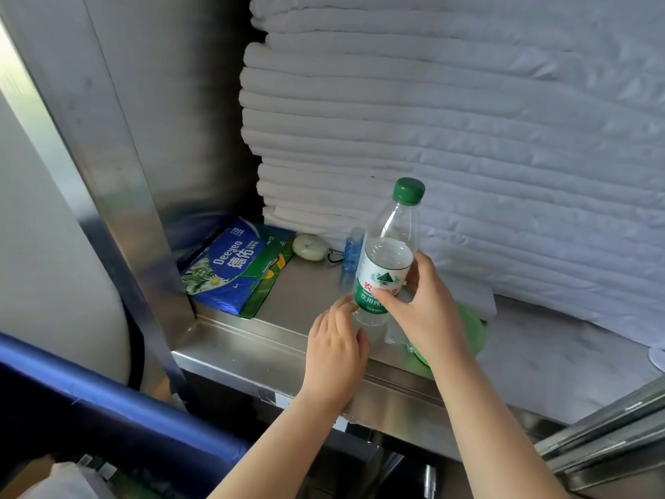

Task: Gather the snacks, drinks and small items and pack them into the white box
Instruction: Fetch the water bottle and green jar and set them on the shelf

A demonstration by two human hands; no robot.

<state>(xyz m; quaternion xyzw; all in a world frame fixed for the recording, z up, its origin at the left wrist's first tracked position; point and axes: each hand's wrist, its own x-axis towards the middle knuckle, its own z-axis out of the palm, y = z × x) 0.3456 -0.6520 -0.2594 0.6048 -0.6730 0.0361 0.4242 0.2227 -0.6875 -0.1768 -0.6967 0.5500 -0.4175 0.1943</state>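
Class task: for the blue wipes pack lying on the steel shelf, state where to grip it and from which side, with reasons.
Pinch the blue wipes pack at its near right corner, coming from the front right. It looks flat and soft, lies atop a green pack, and the steel upright blocks its left side.

The water bottle was clear, with a dark green cap and a white-and-green label bearing red characters and a green mountain. The wipes pack was royal blue with white lettering and pale flowers, over a green packet splashed yellow. The oval case was pale green, the small bottle translucent blue, the folded linens plain white, and the shelf dull silver.
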